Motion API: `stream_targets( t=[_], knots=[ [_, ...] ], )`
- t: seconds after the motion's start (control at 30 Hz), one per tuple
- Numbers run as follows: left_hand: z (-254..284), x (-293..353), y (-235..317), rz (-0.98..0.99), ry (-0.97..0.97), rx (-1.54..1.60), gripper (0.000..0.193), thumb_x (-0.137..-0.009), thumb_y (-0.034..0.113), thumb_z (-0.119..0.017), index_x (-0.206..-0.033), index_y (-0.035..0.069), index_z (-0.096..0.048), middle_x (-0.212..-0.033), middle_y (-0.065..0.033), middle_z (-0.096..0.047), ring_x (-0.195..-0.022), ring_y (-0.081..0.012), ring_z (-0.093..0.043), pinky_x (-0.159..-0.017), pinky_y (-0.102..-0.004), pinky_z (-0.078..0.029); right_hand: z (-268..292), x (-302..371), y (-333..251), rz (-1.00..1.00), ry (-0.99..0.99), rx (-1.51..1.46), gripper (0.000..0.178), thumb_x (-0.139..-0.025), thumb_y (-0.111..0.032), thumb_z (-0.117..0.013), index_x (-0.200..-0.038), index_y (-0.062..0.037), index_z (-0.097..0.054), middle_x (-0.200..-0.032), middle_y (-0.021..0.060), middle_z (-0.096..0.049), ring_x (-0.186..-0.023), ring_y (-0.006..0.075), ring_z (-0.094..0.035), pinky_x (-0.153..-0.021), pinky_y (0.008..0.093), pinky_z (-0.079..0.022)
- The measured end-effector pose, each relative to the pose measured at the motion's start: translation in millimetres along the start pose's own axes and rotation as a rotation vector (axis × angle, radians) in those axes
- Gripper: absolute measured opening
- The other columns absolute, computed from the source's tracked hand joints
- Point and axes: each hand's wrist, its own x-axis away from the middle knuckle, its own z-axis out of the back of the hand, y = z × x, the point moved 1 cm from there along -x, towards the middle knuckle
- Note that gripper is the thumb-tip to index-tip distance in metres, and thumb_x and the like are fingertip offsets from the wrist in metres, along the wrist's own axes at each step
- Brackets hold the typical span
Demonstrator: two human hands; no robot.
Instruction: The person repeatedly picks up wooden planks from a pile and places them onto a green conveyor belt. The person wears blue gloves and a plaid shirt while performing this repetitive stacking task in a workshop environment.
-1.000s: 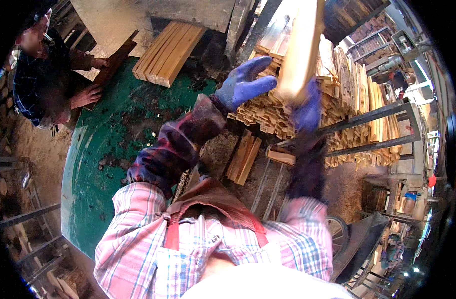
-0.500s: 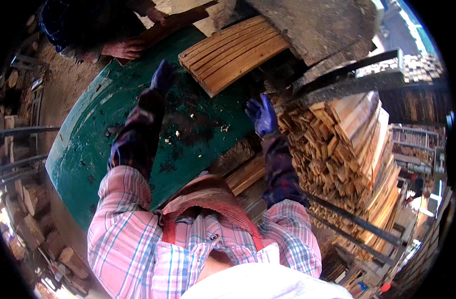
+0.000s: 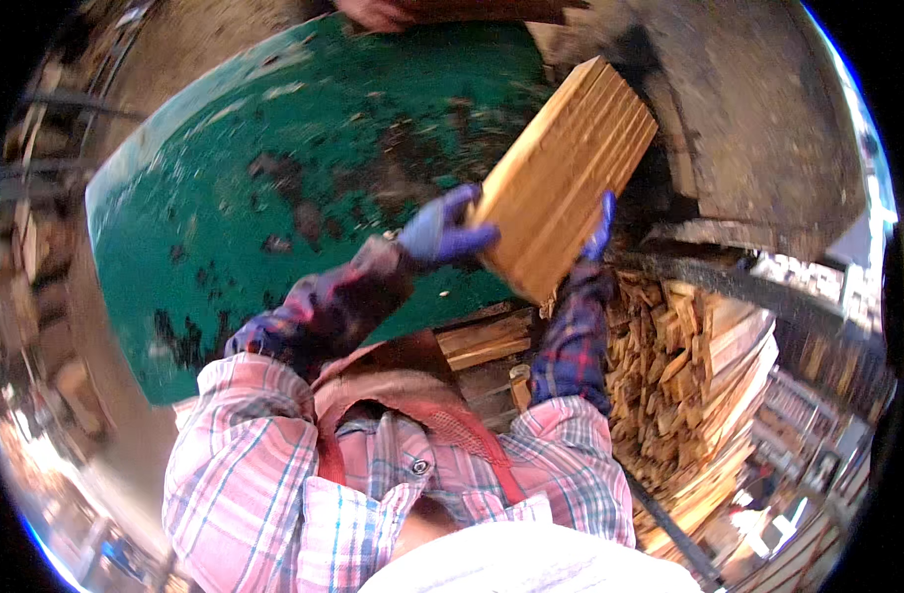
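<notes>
In the head view, the wooden bundle [image 3: 566, 183], several boards laid flat against one another, was slanted between the person's two gloved hands, over the right-hand part of the green tabletop [image 3: 190, 242]. Whether its underside rested on anything could not be told.

The wood looked stiff and fairly heavy for its bulk, hardly fragile; the sawn faces probably gave rubbery gloves good purchase. The boards could have slid against each other, as no strap was visible, so the long outer sides, pressed inward, seemed the sound places to hold.

The left hand [image 3: 442, 227] had its grip clamped on the bundle's near left corner, thumb and fingers parted around the edge. Its forearm slanted up and rightward from a bent elbow. The right hand [image 3: 598, 237] lay against the opposite side, fingers pointing up along it; the wood hid much of the palm, so how firmly its grip was closed could not be told. That forearm rose almost straight, near the timber stack [image 3: 669, 366].

At the top edge, a co-worker's hand [image 3: 378, 12] was beside a dark board [image 3: 492, 10].
</notes>
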Motion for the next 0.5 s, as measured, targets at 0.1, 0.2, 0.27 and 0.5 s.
stream_targets(
  t=[0.1, 0.2, 0.27, 0.5],
  knots=[
    [26, 73, -14, 0.195, -0.062, 0.236, 0.050, -0.081, 0.034, -0.063, -0.119, 0.004, -0.050, -0.109, -0.0100, -0.054, -0.098, -0.0162, -0.050, -0.083, -0.0344, -0.041, -57, 72, 17, -0.304, -0.067, -0.043, 0.059, -0.088, -0.048, -0.045, -0.131, -0.0074, -0.041, -0.124, 0.0140, -0.051, -0.108, 0.0292, -0.053, -0.093, 0.0415, -0.045],
    [74, 122, -35, 0.332, 0.290, 0.509, 0.055, -0.078, 0.032, -0.065, -0.120, 0.001, -0.049, -0.110, -0.0118, -0.055, -0.097, -0.0182, -0.052, -0.083, -0.0346, -0.044, -149, 123, 71, -0.405, 0.056, 0.220, 0.061, -0.084, -0.049, -0.053, -0.128, -0.0077, -0.046, -0.121, 0.0110, -0.054, -0.105, 0.0285, -0.054, -0.091, 0.0400, -0.045],
    [116, 176, -55, 0.278, 0.470, 0.626, 0.056, -0.075, 0.033, -0.066, -0.117, 0.000, -0.051, -0.103, -0.0101, -0.058, -0.089, -0.0172, -0.055, -0.078, -0.0326, -0.045, -221, 153, 112, -0.527, -0.082, 0.157, 0.061, -0.083, -0.049, -0.054, -0.128, -0.0075, -0.045, -0.122, 0.0108, -0.053, -0.106, 0.0282, -0.053, -0.092, 0.0412, -0.043],
    [178, 388, -93, 0.116, 1.009, 0.846, 0.051, -0.070, 0.030, -0.072, -0.107, -0.001, -0.056, -0.090, -0.0084, -0.061, -0.080, -0.0180, -0.058, -0.074, -0.0331, -0.048, -373, 262, 215, -1.082, -0.719, -0.026, 0.065, -0.084, -0.046, -0.052, -0.132, -0.0048, -0.038, -0.131, 0.0143, -0.045, -0.117, 0.0291, -0.045, -0.102, 0.0426, -0.035]
  ],
)
